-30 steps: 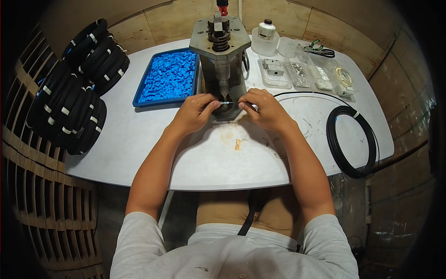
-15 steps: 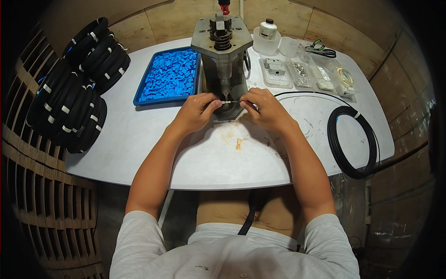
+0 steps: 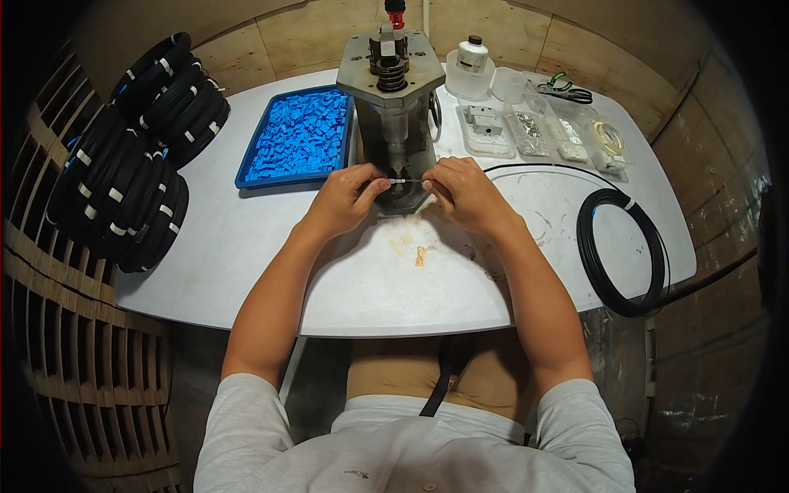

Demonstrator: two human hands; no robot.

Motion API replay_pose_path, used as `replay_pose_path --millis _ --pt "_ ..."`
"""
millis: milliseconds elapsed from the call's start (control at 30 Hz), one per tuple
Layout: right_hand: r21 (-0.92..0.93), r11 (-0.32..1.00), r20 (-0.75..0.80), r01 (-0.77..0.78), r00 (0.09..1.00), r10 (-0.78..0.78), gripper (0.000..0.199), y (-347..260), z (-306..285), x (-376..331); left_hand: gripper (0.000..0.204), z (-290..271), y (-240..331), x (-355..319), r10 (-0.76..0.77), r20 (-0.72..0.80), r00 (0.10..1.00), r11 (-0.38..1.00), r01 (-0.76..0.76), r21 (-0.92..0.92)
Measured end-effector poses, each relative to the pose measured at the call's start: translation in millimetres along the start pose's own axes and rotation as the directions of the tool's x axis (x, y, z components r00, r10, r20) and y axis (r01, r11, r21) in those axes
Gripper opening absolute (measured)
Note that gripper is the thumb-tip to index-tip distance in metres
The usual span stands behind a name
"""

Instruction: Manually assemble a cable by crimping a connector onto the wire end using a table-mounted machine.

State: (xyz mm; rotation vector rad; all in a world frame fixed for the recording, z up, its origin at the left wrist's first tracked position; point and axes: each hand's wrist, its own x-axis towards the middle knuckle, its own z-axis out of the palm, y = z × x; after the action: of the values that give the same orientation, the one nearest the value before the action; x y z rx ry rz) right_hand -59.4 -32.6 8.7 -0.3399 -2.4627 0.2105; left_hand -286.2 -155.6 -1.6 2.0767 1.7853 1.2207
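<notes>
At the foot of a metal bench press (image 3: 380,131), both my hands meet from either side. My left hand (image 3: 349,200) is closed in a pinch on the left end of a small pale metallic connector (image 3: 398,181). From the other side my right hand (image 3: 467,193) pinches the thin dark cable (image 3: 417,181) that runs into this piece. The connector lies level across the front of the press, under its ram; whether it touches the tooling I cannot tell. Black cable trails from behind my right hand to a loose coil (image 3: 586,246) at the table's right edge.
A blue tray (image 3: 241,177) of small blue pieces sits left of the press. Stacked black cable coils (image 3: 115,189) stand far left. Clear containers (image 3: 493,148) of small parts, a white bottle (image 3: 472,56) and green-handled pliers (image 3: 563,82) are at back right on the white table (image 3: 394,304).
My hands keep nearly the same place and grip. The right fingers have shifted very slightly; the whole view has moved a little.
</notes>
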Motion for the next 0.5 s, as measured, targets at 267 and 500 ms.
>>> replay_pose_path --millis 267,500 --pt "-0.001 1.0 0.006 0.008 1.0 -0.008 0.008 -1.1 -0.6 0.1 0.019 -0.2 -1.8 0.5 0.006 -0.014 1.0 1.0 -0.006 -0.003" --pt "-0.022 1.0 0.02 0.011 1.0 -0.011 0.008 1.8 0.9 -0.5 0.023 -1.4 -0.8 0.7 0.017 0.004 1.0 1.0 -0.017 0.002"
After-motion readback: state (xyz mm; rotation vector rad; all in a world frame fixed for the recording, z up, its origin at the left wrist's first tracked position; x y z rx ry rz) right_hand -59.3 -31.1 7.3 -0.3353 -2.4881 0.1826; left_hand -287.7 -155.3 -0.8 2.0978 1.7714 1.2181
